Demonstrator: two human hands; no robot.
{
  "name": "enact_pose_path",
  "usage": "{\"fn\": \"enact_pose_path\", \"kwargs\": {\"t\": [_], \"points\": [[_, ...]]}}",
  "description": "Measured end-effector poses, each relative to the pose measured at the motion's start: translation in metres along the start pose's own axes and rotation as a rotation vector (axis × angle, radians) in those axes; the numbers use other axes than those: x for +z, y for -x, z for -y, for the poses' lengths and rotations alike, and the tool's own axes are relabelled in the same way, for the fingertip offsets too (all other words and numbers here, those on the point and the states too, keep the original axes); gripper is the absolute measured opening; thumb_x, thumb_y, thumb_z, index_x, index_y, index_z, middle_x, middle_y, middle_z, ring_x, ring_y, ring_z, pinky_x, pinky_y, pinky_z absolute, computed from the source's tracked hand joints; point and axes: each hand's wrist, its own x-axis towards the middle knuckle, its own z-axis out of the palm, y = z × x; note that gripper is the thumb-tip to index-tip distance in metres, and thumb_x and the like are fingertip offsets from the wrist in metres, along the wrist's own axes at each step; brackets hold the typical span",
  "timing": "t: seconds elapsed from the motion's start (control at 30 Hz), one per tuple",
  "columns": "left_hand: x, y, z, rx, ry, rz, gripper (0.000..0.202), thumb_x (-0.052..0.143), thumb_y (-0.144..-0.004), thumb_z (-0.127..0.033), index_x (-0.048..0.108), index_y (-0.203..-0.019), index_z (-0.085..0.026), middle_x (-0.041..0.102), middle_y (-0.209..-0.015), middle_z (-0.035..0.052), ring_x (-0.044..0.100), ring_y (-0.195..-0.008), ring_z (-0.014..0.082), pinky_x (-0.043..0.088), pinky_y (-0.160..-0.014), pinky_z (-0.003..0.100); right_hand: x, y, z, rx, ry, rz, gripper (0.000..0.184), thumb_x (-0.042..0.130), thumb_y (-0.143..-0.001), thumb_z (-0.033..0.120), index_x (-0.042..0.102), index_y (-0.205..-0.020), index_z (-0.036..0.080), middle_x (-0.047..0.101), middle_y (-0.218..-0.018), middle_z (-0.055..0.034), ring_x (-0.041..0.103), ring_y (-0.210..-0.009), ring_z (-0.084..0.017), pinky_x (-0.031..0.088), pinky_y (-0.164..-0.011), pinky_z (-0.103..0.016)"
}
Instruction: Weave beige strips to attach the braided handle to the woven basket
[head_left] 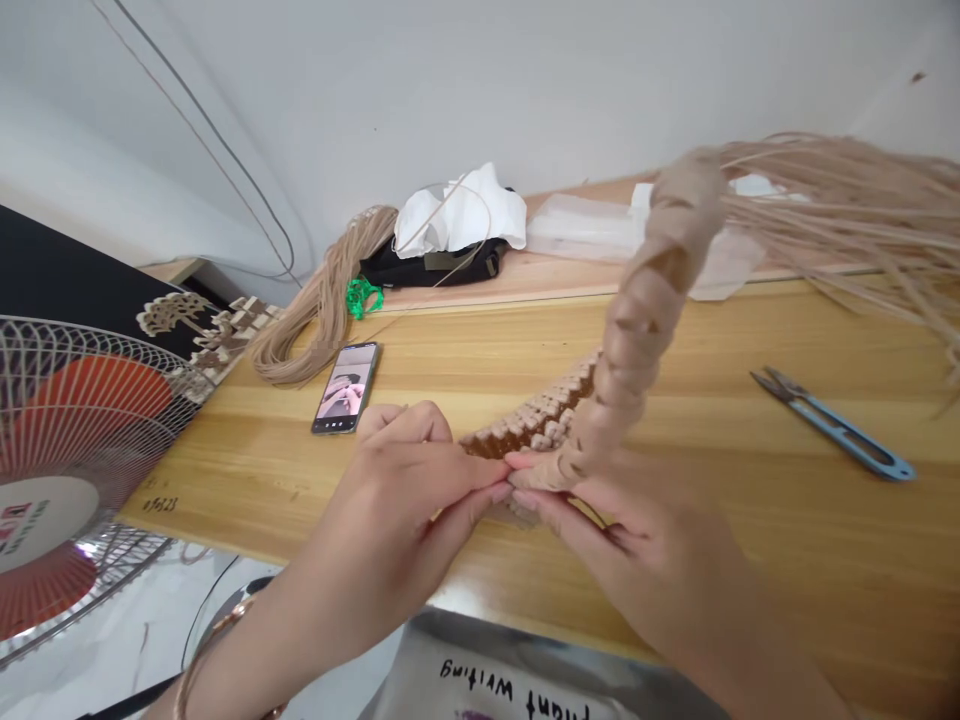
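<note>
A woven bag [540, 420] in beige cord with a brown inside lies on the wooden table [712, 400]. Its thick braided handle [637, 330] arches up toward the camera on the right. With thumb and fingers pinched, my left hand [405, 490] grips the near rim of the bag. My right hand [645, 530] pinches the rim beside the foot of the handle, its fingertips meeting those of the left. Whether a thin strand lies between the fingertips is hidden.
Blue-handled thread snips [840, 425] lie at the right. A phone [345, 390] rests left of the hands, near a cord bundle [315, 310] and a green item [364, 297]. More loose strands [847, 210] spread at the back right. A fan [75, 470] stands at the left.
</note>
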Motion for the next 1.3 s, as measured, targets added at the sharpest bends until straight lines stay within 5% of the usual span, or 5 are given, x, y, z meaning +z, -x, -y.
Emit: {"fn": "enact_pose_path", "kwargs": {"t": [0.37,0.7,0.93,1.07,1.3], "points": [[0.009,0.013,-0.019,-0.163,-0.049,-0.190,0.010,0.055,-0.083,-0.017,0.063,-0.086,-0.022,0.053,-0.055,-0.0030,0.044,-0.057,0.0152,0.027,-0.057,0.032,-0.007,-0.004,-0.001,0.030,0.011,-0.009,0.018,0.059,-0.081,0.010,0.069,-0.087,0.024,0.072,-0.083,0.0016,0.066,-0.074,-0.013,0.049,-0.061,-0.021],[-0.007,0.007,-0.012,-0.268,0.128,-0.212,0.014,0.051,-0.087,-0.016,0.064,-0.088,-0.022,0.066,-0.078,-0.0006,0.056,-0.074,0.0151,0.039,-0.068,0.029,-0.015,-0.003,-0.005,-0.008,0.001,0.003,0.025,0.058,-0.080,0.007,0.070,-0.088,0.027,0.072,-0.078,0.0048,0.065,-0.067,-0.011,0.046,-0.055,-0.018],[-0.013,-0.019,-0.011,-0.090,0.065,0.086,0.008,0.071,-0.074,-0.025,0.067,-0.079,-0.021,0.064,-0.065,-0.0034,0.054,-0.067,0.0148,0.035,-0.065,0.028,-0.015,-0.003,-0.003,0.047,-0.041,0.019,0.028,0.057,-0.079,0.005,0.072,-0.086,0.028,0.071,-0.073,0.0061,0.062,-0.059,-0.010,0.044,-0.052,-0.019],[-0.009,-0.027,-0.012,-0.058,0.082,0.051,0.014,0.071,-0.074,-0.027,0.065,-0.065,-0.017,0.061,-0.056,-0.0041,0.051,-0.062,0.0130,0.034,-0.062,0.026,-0.014,-0.003,-0.003,0.076,-0.062,0.033,0.026,0.058,-0.079,0.006,0.072,-0.081,0.028,0.068,-0.067,0.0069,0.063,-0.062,-0.010,0.043,-0.054,-0.019],[-0.008,-0.030,-0.004,0.071,0.119,0.026,0.003,0.065,-0.078,-0.017,0.068,-0.077,-0.017,0.064,-0.065,-0.0006,0.053,-0.068,0.0149,0.039,-0.062,0.026,-0.017,-0.012,-0.002,0.130,-0.067,0.093,0.024,0.056,-0.081,0.006,0.068,-0.067,0.022,0.064,-0.065,0.0056,0.061,-0.064,-0.010,0.042,-0.056,-0.019]]}}
